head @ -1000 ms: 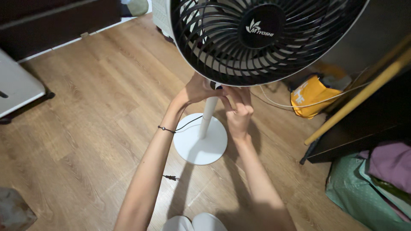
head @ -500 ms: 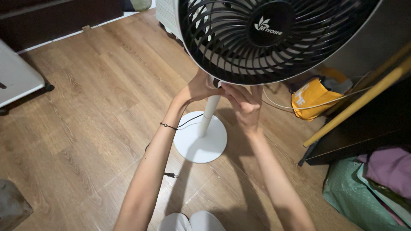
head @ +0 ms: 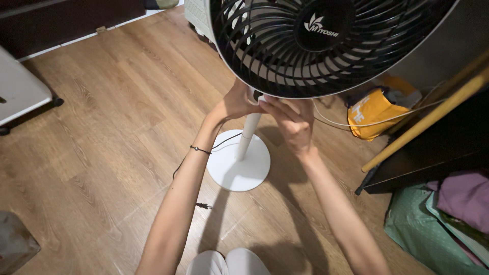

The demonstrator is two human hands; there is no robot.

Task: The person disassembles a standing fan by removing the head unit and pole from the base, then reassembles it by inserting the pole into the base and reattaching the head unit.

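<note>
Head view, looking down: both hands meet at the top of the fan pole (head: 249, 130), right under the round black grille (head: 326, 43) of the standing fan. The left hand (head: 237, 104) curls its grip around the pole from the left side, fingers wrapped behind and mostly hidden by the grille's lower edge. The right hand (head: 290, 119) comes in from the right, its fingers (head: 275, 107) bent and pressed against a small white part at the joint where pole meets fan head; whether that grip pinches the part or only presses on it cannot be told. A thin dark bracelet (head: 200, 149) circles the left wrist.

Below the hands the white pole drops to a round white base (head: 239, 168) standing on the wooden floor (head: 102, 127). A dark power cord (head: 224, 141) trails from the pole, and its plug (head: 204, 205) lies loose on the floor near the left forearm. To the right lie a yellow bag (head: 374, 114), a slanting yellow pole (head: 423, 125) and folded cloth in green and purple (head: 448, 214).
</note>
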